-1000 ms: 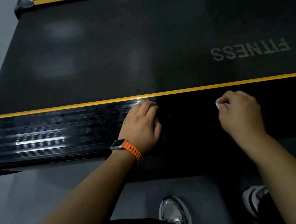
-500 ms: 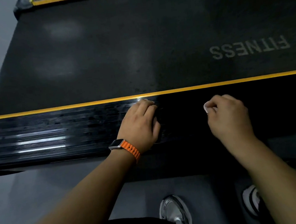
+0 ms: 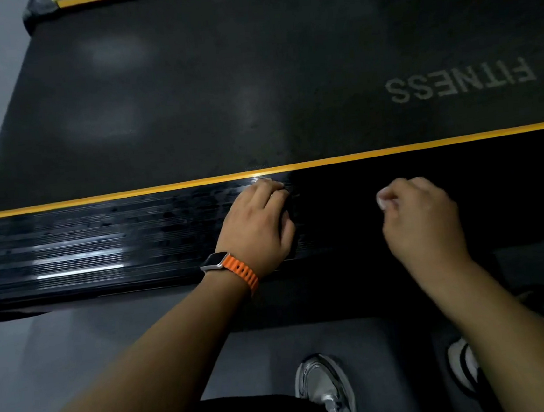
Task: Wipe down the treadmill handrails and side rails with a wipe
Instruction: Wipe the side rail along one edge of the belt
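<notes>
Your right hand (image 3: 421,221) has its fingers clamped on the wipe (image 3: 383,199), pressed to the side rail (image 3: 69,252). The rail's long axis runs left to right, with unwiped length either way. Your left hand (image 3: 259,227) rests curled on the rail, nearer its glossy end.
</notes>
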The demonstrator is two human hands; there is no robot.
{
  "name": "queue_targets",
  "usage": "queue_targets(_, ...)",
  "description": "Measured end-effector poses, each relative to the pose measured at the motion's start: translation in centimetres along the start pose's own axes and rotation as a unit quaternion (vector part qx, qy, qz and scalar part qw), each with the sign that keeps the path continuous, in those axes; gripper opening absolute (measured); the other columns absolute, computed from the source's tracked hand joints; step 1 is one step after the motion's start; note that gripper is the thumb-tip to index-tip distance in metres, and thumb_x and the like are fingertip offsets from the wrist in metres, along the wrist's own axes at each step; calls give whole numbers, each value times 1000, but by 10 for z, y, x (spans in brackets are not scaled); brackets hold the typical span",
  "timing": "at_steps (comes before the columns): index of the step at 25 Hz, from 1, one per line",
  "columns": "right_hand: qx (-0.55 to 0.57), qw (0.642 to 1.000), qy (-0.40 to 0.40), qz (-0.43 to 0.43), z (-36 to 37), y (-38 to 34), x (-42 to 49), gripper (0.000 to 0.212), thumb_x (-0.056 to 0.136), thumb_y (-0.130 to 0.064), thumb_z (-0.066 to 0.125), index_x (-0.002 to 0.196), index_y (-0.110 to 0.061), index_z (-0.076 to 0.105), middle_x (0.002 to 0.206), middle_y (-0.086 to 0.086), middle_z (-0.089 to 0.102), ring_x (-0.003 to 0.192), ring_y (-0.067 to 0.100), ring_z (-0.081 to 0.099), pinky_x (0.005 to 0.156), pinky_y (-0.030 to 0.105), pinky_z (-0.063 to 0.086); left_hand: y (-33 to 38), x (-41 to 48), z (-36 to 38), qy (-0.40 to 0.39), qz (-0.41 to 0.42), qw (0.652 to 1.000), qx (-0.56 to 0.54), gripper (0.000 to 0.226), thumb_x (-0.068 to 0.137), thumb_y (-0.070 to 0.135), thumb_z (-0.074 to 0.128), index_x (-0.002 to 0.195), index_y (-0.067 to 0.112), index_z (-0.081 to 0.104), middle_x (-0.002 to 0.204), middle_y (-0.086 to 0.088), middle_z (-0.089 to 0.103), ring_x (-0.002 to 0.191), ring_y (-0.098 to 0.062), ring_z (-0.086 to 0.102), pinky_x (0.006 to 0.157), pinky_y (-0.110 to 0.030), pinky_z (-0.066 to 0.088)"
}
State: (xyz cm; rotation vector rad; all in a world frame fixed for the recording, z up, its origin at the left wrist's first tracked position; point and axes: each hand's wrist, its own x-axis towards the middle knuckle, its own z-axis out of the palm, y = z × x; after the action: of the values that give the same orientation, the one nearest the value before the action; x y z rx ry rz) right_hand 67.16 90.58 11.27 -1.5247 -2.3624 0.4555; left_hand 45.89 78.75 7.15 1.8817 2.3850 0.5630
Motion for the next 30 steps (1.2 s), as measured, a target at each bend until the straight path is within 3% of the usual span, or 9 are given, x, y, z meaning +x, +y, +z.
queue_targets(5, 38, 989, -69, -126, 42, -67, -21, 13, 86, -6, 66, 95, -15, 69, 96, 6, 61, 86, 27, 61, 73, 43, 55, -1, 1, 0, 3, 5, 1000, 3, 35, 94, 25, 54, 122, 8, 65, 127, -9, 61, 121, -25, 54, 106, -38, 46)
queue_targets(11, 9, 1000, 8, 15, -3, 20, -8, 11, 86, -6, 65, 93, -11, 71, 92, 13, 61, 83, 38, 62, 75, 40, 52, 0, 1, 0, 9, 5, 1000, -3, 32, 94, 24, 55, 120, 7, 65, 125, -9, 61, 120, -25, 55, 105, -39, 47)
queue_targets(13, 27, 1000, 9, -2, 9, -3, -12, 9, 86, -7, 66, 92, -12, 71, 91, 12, 61, 80, 36, 63, 73, 41, 54, 0, 0, 0, 7, 3, 1000, -4, 33, 94, 24, 56, 121, 7, 65, 125, -9, 61, 120, -25, 54, 105, -39, 47)
queue_targets(16, 60, 992, -50, -95, 38, -60, -30, 7, 85, -9, 67, 88, -14, 70, 89, 10, 60, 78, 34, 62, 67, 43, 55, 0, 0, 1, 5, 4, 1000, 0, 34, 93, 25, 55, 121, 8, 65, 126, -9, 61, 120, -26, 55, 104, -40, 47)
queue_targets(18, 59, 989, -60, -120, 37, -57, -29, 9, 83, -8, 67, 87, -15, 69, 88, 9, 60, 79, 33, 62, 68, 42, 54, 0, 1, 1, 6, 4, 1000, -3, 33, 93, 25, 55, 121, 8, 65, 126, -9, 61, 120, -25, 55, 104, -39, 47)
queue_targets(22, 25, 1000, -4, -5, -7, 19, -16, 11, 84, -6, 64, 90, -12, 71, 90, 11, 61, 80, 36, 62, 70, 39, 52, -1, 1, 0, 6, 3, 1000, 0, 33, 95, 24, 56, 121, 8, 64, 126, -8, 60, 119, -25, 55, 104, -39, 47)
queue_targets(24, 17, 1000, 8, 5, -8, 19, -23, 10, 85, -6, 65, 90, -11, 72, 89, 11, 61, 78, 36, 62, 69, 40, 54, -1, 0, 0, 10, 3, 1000, 1, 32, 94, 23, 57, 121, 8, 65, 126, -9, 61, 119, -26, 55, 103, -39, 48)
queue_targets(28, 69, 991, -44, -110, 34, -59, -51, 5, 83, -12, 71, 84, -16, 70, 82, 6, 59, 71, 30, 60, 58, 36, 51, -1, 1, 1, 10, 11, 1000, 3, 33, 93, 22, 55, 119, 6, 65, 125, -10, 62, 118, -28, 56, 103, -41, 48)
queue_targets(30, 66, 988, -47, -135, 37, -55, -49, 2, 84, -17, 68, 83, -19, 69, 81, 5, 59, 74, 31, 60, 61, 36, 50, 0, 1, 0, 9, 10, 1000, 3, 32, 92, 21, 57, 119, 6, 65, 125, -11, 62, 119, -27, 55, 104, -39, 46)
